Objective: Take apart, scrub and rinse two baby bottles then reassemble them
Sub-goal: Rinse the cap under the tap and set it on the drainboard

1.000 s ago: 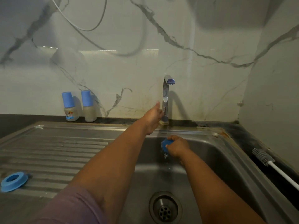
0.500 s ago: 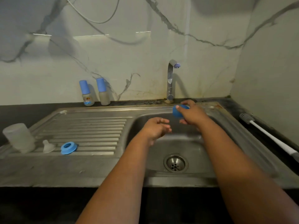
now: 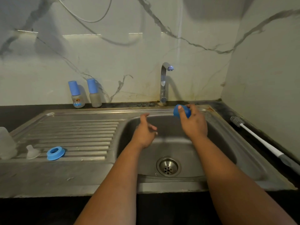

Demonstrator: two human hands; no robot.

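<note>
Right hand [image 3: 194, 125]: grip curled round a blue bottle cap [image 3: 181, 111], held over the far rim of the sink [image 3: 227, 143], just below the tap [image 3: 164, 82]. Left hand [image 3: 145, 133]: grip loose, holding nothing, over the basin. Draining board, near left: blue collar ring [image 3: 55, 152], clear teat [image 3: 32, 151], frosted bottle body [image 3: 6, 143], all apart. Far desk against the wall: two capped baby bottles [image 3: 84, 94], side by side. Right desk: bottle brush [image 3: 258, 138] lying flat.

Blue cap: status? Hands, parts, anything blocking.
Right hand grips blue cap over the sink. Left hand open, empty. Blue ring, teat on drainboard. Nothing blocking.
</note>
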